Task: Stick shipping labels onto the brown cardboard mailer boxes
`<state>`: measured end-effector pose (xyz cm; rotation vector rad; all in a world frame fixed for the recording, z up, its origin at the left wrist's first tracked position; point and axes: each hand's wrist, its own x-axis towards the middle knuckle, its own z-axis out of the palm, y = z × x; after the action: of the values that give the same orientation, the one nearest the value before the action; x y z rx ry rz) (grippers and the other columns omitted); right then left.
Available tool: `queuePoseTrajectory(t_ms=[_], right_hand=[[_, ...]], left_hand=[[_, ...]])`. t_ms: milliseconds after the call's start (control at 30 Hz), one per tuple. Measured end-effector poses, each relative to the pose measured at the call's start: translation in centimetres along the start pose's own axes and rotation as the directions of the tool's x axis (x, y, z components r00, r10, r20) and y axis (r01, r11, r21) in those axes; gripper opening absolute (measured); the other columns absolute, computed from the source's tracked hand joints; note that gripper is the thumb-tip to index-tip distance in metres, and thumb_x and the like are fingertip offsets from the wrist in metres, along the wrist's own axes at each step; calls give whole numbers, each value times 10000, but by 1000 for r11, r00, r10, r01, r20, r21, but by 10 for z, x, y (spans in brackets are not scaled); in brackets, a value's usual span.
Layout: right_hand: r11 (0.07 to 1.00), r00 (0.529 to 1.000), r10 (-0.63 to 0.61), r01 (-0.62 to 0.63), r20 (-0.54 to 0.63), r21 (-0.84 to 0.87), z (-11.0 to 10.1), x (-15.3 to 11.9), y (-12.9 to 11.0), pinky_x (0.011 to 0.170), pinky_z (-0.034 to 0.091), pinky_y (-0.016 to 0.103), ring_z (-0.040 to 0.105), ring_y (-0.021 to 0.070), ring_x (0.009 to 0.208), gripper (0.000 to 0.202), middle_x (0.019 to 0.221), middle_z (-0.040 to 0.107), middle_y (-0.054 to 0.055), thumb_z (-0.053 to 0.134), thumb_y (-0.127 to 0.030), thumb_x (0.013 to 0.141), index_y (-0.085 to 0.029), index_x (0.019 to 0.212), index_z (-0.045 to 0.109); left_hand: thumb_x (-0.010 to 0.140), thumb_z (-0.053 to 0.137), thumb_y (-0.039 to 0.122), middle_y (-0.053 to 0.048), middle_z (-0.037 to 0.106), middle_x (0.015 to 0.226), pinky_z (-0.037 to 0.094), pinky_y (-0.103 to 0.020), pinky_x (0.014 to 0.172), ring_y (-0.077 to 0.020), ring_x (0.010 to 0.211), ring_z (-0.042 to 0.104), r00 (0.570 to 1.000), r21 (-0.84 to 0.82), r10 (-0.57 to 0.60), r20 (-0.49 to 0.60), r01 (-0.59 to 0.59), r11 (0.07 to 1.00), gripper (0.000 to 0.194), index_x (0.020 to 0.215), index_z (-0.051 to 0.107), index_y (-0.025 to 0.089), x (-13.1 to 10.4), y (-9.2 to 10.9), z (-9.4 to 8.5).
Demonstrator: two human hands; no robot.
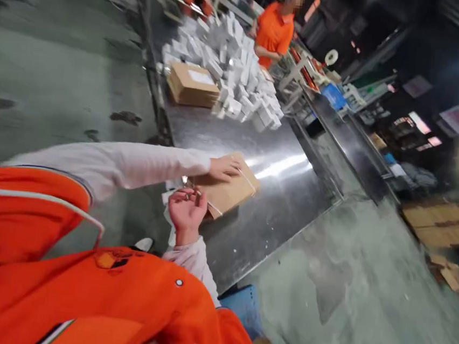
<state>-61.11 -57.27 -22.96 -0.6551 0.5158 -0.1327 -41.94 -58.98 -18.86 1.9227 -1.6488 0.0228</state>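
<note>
In the centre, a smooth, strapped cardboard box (pixel 230 192) is touched by the left hand (pixel 225 168), fingers extended; the right hand (pixel 187 209) is turned palm-up, fingers curled, grip unclear.

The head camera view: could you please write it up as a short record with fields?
Left hand: palm down on the strapped box
Right hand: palm up at the box's edge, fingers curled; contact unclear
Surface: metal table
Farther along it: brown carton with a white label, beside a heap of small white boxes
Background: person in orange
By the table's near end: blue container, partly hidden
</note>
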Motion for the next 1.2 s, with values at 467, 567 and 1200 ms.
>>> queuePoseTrajectory(t_ms=[467, 567, 1200], right_hand=[[773, 982, -160, 61, -101, -632, -70, -45, -7, 854, 546, 194, 760, 126, 999, 703, 732, 687, -29, 199, -494, 1117, -21, 1095, 718], [721, 996, 47, -90, -81, -687, -86, -58, 2, 800, 606, 301, 795, 183, 871, 726, 666, 726, 26, 256, -555, 1117, -74, 876, 743], [-436, 875, -485, -225, 16, -871, 26, 57, -118, 1221, 106, 822, 142, 433, 1621, 545, 1753, 285, 33, 425, -568, 1090, -353, 1587, 491]], left_hand=[[993, 516, 479, -210, 500, 1612, 187, -441, 1268, -299, 1497, 376, 960, 149, -149, 237, 116, 982, 666, 1503, 573, 54, 16, -15, 41], [984, 513, 481, -231, 464, 1628, 210, -473, 1250, -344, 1484, 392, 955, 185, -197, 223, 157, 970, 708, 1536, 538, 38, 18, -17, 43], [978, 515, 168, -202, 699, 1047, 468, -398, 913, -319, 1049, 629, 923, 199, -96, 373, 22, 980, 216, 1014, 712, 88, 90, -88, -4]])
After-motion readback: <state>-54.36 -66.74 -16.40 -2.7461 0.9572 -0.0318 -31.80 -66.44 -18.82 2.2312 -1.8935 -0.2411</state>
